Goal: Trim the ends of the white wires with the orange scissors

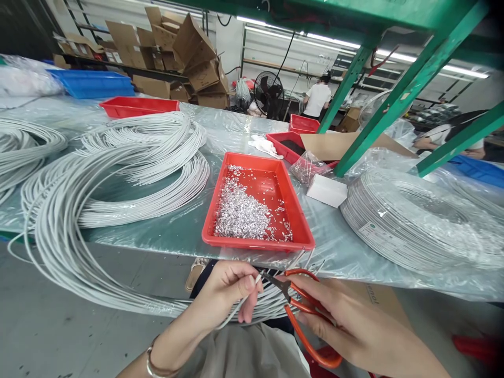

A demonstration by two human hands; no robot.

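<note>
My left hand (pixel 232 291) pinches the end of a white cable (pixel 232 315) between thumb and fingers. My right hand (pixel 334 310) is closed around orange-handled scissors (pixel 301 310), whose dark blade tips point left and reach the cable end. Just beyond both hands, a red tray (pixel 309 233) holds a pile of small silvery pieces (pixel 246 212). A large bundle of white cable (pixel 74 236) lies looped on the left of the table, and its strands run down behind my hands.
On the right sit a wrapped cable coil (pixel 394 226), a white box (pixel 326 190) and green metal posts (pixel 350 84). Farther back are a red tray (pixel 139 107), a blue bin (pixel 94 84), cardboard boxes (pixel 197 58), a fan (pixel 269 92) and a person in white (pixel 317 100).
</note>
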